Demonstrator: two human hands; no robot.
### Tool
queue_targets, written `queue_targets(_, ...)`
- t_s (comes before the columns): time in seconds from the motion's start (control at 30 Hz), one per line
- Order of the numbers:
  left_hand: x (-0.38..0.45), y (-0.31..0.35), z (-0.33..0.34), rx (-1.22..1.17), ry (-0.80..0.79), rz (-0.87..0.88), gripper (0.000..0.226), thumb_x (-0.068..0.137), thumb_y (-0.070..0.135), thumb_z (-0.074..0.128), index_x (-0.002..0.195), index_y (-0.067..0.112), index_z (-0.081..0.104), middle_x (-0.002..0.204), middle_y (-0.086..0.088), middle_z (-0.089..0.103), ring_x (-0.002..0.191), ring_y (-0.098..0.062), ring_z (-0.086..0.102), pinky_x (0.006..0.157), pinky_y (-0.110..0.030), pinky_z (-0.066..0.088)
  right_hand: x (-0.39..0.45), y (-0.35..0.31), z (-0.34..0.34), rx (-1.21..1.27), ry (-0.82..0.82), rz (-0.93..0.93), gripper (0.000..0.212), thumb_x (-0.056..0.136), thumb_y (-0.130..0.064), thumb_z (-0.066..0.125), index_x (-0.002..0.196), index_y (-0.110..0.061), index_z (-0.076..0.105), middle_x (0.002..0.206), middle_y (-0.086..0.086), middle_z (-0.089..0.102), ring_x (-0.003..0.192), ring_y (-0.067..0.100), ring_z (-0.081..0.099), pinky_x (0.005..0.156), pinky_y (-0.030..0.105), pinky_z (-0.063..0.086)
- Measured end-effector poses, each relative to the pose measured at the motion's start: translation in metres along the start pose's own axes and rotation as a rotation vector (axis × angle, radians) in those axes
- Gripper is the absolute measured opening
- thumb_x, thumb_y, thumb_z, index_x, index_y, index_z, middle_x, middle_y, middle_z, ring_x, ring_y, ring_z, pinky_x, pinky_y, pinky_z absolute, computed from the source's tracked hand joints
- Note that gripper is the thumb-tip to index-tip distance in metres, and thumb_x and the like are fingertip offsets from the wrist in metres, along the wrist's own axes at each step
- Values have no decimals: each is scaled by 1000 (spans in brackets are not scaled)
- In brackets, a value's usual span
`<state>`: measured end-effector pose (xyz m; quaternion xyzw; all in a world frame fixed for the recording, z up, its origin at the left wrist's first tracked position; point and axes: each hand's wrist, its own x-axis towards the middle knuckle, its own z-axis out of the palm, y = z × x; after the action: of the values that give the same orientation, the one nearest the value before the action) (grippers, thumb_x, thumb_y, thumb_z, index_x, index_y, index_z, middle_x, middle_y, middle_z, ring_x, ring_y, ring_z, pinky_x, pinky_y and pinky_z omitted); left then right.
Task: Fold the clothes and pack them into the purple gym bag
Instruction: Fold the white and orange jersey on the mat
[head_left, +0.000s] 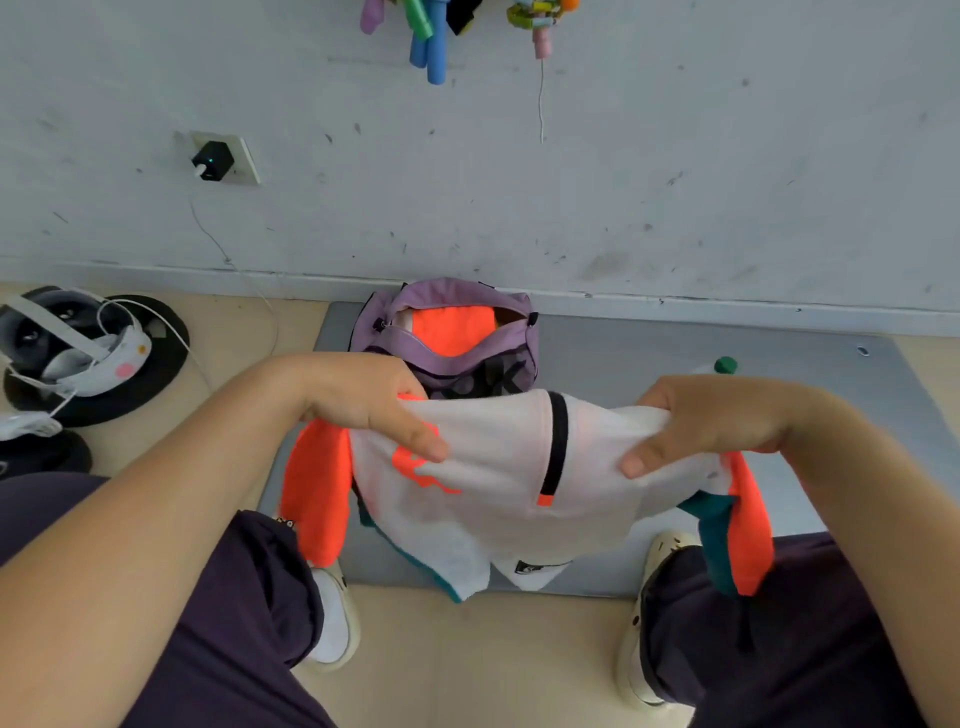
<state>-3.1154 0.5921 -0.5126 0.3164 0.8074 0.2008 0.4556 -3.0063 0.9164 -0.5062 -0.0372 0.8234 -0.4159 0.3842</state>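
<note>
A white shirt (498, 488) with orange sleeves, teal trim and a black stripe hangs in the air between my hands, above a grey mat. My left hand (379, 405) grips its upper left edge, thumb over the cloth. My right hand (711, 421) grips the upper right edge, with the fabric bunched under the fingers. Behind the shirt, against the wall, the purple gym bag (457, 343) stands with its zip open; an orange garment (452, 325) lies inside. The shirt hides the bag's lower front.
The grey mat (675, 364) lies on a beige floor by the wall. A headset (72, 338) with cables rests on black discs at left. A green-capped bottle (724, 365) peeks out behind my right hand. My knees and white shoes (332, 618) frame the mat.
</note>
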Motion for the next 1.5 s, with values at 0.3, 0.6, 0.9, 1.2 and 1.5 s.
queue_targets(0.3,1,-12,-16,-299,226,8,29,71,57,73,75,28,75,78,12,74,67,2,67,59,-9,46,2,14,-16,182,146,106,59,61,-67,79,91,-16,76,97,9,76,87,25,73,68,27,57)
queue_targets(0.6,16,10,-73,-448,1024,161,56,57,63,80,60,12,59,56,0,53,54,-6,46,53,-23,35,10,-31,-66,288,861,-132,40,77,-56,73,57,-22,64,45,-7,51,34,8,43,36,15,33)
queue_targets(0.9,20,-21,-26,-155,821,-128,51,80,62,67,61,16,58,48,7,54,53,-17,55,52,-26,37,9,-6,-22,40,629,54,40,83,-55,66,81,-15,67,70,2,73,61,13,66,61,24,51)
queue_targets(1.2,20,-38,-8,-35,293,-307,42,82,70,57,78,34,77,84,20,73,80,6,65,74,-21,49,18,20,-12,153,180,195,46,88,-38,67,118,-3,64,113,12,72,105,30,68,96,43,53)
queue_targets(1.5,139,-124,26,-174,437,-285,37,85,45,71,72,14,56,69,3,57,65,-15,51,55,-28,36,142,110,-9,-95,340,374,46,87,-52,64,97,-7,65,82,9,64,67,19,52,58,28,38)
